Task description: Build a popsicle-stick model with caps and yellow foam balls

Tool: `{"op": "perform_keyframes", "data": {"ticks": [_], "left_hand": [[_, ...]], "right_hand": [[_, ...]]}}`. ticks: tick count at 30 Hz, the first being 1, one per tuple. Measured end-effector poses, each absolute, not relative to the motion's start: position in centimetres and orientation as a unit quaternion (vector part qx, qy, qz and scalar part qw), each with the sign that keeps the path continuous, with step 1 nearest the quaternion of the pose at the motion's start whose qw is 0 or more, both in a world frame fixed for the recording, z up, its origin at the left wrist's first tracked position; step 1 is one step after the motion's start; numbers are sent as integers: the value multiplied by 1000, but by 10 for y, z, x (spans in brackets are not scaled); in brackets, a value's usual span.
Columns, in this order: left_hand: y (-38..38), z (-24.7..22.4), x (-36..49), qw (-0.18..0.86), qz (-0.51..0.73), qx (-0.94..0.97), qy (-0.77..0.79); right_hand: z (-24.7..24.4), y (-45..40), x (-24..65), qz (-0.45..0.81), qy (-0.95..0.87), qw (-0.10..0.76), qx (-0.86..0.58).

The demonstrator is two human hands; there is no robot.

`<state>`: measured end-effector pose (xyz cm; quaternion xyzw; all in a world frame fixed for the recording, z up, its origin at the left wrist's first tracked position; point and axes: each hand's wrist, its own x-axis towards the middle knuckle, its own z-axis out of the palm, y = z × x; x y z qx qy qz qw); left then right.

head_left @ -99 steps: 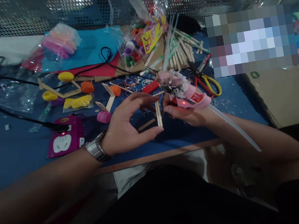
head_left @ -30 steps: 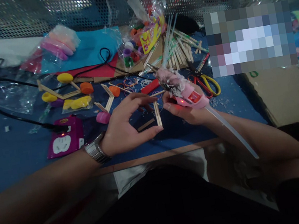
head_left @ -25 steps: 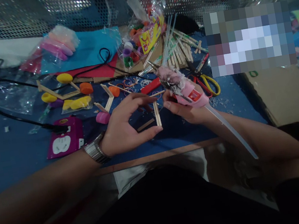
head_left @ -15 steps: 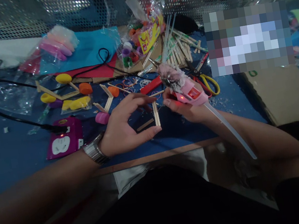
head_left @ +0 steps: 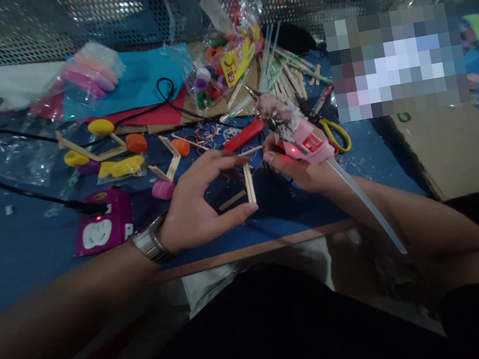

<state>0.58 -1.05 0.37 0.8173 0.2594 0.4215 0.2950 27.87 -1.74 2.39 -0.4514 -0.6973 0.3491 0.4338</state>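
Between thumb and fingertips, my left hand (head_left: 197, 202) pinches a short stack of wooden craft sticks (head_left: 249, 183) by its ends, above the blue table. My right hand (head_left: 295, 167) is wrapped around a pink hot glue gun (head_left: 307, 142), whose red light glows. Its nozzle (head_left: 251, 90) points up and away to the left, and a clear glue stick (head_left: 368, 207) trails from its back. Fluffy residue covers the front of the gun. A loose craft stick (head_left: 232, 200) lies on the table below my left hand. Joined sticks with an orange cap (head_left: 180, 147) stand just beyond it.
A purple power box (head_left: 102, 221) with a black cord sits at the left. Yellow-handled scissors (head_left: 337, 135) and a red cutter (head_left: 243, 134) lie beyond my right hand. Farther back are a bag of clay tubs (head_left: 209, 83) and several craft sticks (head_left: 291, 76). Cardboard (head_left: 459, 149) lies right.
My right hand has shifted the glue gun slightly to the right, drawing its nozzle a little away from the sticks. My left hand keeps its pinch, nearly still.
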Motion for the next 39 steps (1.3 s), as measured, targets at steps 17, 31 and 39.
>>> {"op": "perform_keyframes", "data": {"ticks": [17,31,39], "left_hand": [[-11,-1,7,293,439,811,252],[-12,4,6,299,407,811,296],[-12,0,8,307,407,813,282]], "right_hand": [[16,-12,279,390,-654,455,-462],[8,-17,272,396,-681,483,-382],[5,-23,271,374,-702,472,-381]]}}
